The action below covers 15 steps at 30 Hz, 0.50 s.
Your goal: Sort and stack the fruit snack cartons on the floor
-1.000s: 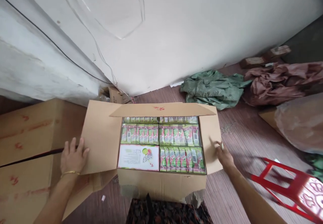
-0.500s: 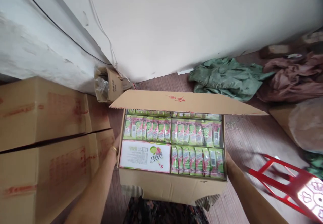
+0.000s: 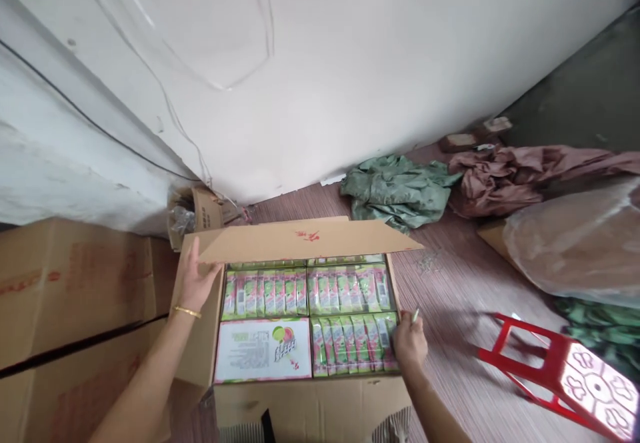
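Scuffed white wall (image 3: 320, 83) at the back, brownish streaky floor (image 3: 450, 336) below; open carton (image 3: 315, 403) sits front and centre, packed with rows of pink-and-green packets (image 3: 275, 293) plus one white printed box (image 3: 255, 353) at its near left corner; left hand (image 3: 197, 283) is up by the carton's far left corner, forearm slanting in from the bottom left, fingers open and pointing up against the left flap (image 3: 193, 350), thumb spread out toward the far flap (image 3: 275, 246), can't tell if it's pinching anything; right hand (image 3: 411, 343) is at the near right corner, fingers curled in by the edge, with a small pale stick (image 3: 415, 316) poking up out of the grip, too small to say what it is; far flap leans over the back row so you only get a sliver of it; big brown cartons (image 3: 90, 296) crowd the left edge, smaller open box (image 3: 207, 210) behind them; crumpled green sheet (image 3: 400, 193) and reddish sheet (image 3: 495, 183) lie past the far right corner, red stool (image 3: 555, 363) well off to the right.
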Tool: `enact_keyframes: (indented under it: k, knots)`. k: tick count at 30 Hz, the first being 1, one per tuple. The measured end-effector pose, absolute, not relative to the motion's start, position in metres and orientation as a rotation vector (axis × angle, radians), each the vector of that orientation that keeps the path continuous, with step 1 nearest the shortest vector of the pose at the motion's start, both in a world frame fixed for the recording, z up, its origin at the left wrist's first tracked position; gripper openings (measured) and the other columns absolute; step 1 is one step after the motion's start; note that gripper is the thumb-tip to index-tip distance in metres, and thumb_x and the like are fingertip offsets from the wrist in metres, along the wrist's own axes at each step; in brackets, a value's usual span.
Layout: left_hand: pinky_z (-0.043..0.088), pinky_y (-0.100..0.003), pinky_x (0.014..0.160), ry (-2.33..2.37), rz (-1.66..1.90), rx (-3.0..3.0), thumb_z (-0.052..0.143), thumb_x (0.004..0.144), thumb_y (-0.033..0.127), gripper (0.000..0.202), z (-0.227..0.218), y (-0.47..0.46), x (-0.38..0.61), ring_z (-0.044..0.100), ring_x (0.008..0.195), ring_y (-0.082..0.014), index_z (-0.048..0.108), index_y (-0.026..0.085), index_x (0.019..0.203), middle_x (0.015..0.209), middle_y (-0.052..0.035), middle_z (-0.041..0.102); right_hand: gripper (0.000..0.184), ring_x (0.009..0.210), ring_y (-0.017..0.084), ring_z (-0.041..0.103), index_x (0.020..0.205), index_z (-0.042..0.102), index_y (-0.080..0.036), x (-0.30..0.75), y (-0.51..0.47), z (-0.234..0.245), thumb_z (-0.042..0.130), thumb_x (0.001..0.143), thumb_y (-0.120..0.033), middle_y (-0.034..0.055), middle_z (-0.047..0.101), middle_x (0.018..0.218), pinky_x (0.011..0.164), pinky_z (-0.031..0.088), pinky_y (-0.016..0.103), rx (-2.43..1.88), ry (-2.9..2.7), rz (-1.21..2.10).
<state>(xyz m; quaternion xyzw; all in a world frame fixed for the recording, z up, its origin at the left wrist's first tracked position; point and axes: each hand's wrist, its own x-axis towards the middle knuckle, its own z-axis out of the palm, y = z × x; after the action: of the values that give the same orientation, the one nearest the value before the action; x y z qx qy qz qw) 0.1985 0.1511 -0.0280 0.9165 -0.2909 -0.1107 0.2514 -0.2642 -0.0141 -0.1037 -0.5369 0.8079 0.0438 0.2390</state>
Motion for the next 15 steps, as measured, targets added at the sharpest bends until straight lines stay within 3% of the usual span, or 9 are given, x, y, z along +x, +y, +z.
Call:
enact_keyframes:
  k: [2,4,6,8,10,13,15]
  knots:
    - [0.026,-0.039,0.123,-0.868,-0.347,2.331,0.05,0.086,0.036,0.051,-0.001,0.116,0.206,0.03,0.147,-0.0231,0.053,0.017,0.133,0.147,-0.0103,0.05,0.059,0.082,0.032,0.066,0.119,0.058,-0.014,-0.255,-0.01,-0.098,0.015,0.098,-0.048,0.0189,0.069,0.102,0.065,0.045,0.039,-1.357,2.256,0.102]
    - [0.035,-0.038,0.117,-0.81,-0.411,2.32,0.046,0.086,0.033,0.036,0.019,0.082,0.214,0.045,0.137,-0.0241,0.062,0.014,0.111,0.13,-0.0119,0.064,0.06,0.085,0.033,0.066,0.12,0.057,-0.014,-0.249,-0.012,-0.095,0.014,0.099,-0.049,0.0195,0.069,0.102,0.068,0.045,0.04,-1.318,2.251,0.103]
    - [0.045,-0.039,0.106,-0.659,-0.418,2.492,0.048,0.085,0.036,0.034,0.031,0.052,0.225,0.059,0.117,-0.0267,0.063,0.01,0.1,0.112,-0.0135,0.07,0.057,0.087,0.033,0.066,0.12,0.056,-0.014,-0.247,-0.016,-0.093,0.013,0.1,-0.046,0.0189,0.069,0.104,0.069,0.045,0.039,-1.313,2.233,0.119]
    - [0.048,-0.038,0.099,-0.589,-0.346,2.657,0.048,0.087,0.042,0.042,0.035,0.024,0.238,0.062,0.106,-0.026,0.062,0.006,0.102,0.106,-0.0127,0.07,0.053,0.09,0.032,0.066,0.12,0.055,-0.015,-0.246,-0.02,-0.093,0.014,0.1,-0.042,0.0173,0.068,0.106,0.071,0.044,0.038,-1.318,2.219,0.14]
    - [0.047,-0.036,0.098,-0.647,-0.273,2.686,0.041,0.092,0.048,0.053,0.032,-0.003,0.252,0.06,0.109,-0.026,0.06,0.001,0.109,0.112,-0.0143,0.068,0.048,0.093,0.031,0.065,0.119,0.055,-0.016,-0.247,-0.022,-0.095,0.016,0.101,-0.038,0.0155,0.068,0.108,0.071,0.043,0.037,-1.314,2.22,0.162]
    - [0.042,-0.04,0.104,-0.703,-0.3,2.699,0.033,0.097,0.052,0.066,0.02,-0.043,0.268,0.055,0.12,-0.0313,0.054,-0.008,0.116,0.122,-0.0229,0.062,0.044,0.091,0.03,0.066,0.116,0.054,-0.018,-0.247,-0.022,-0.1,0.017,0.101,-0.037,0.0136,0.068,0.109,0.068,0.041,0.035,-1.305,2.236,0.172]
    - [0.041,-0.046,0.105,-0.773,-0.397,2.754,0.029,0.099,0.052,0.073,0.011,-0.065,0.271,0.051,0.125,-0.0369,0.04,-0.014,0.13,0.13,-0.03,0.053,0.043,0.09,0.029,0.066,0.115,0.054,-0.019,-0.248,-0.022,-0.102,0.018,0.102,-0.037,0.013,0.068,0.109,0.066,0.04,0.034,-1.315,2.233,0.158]
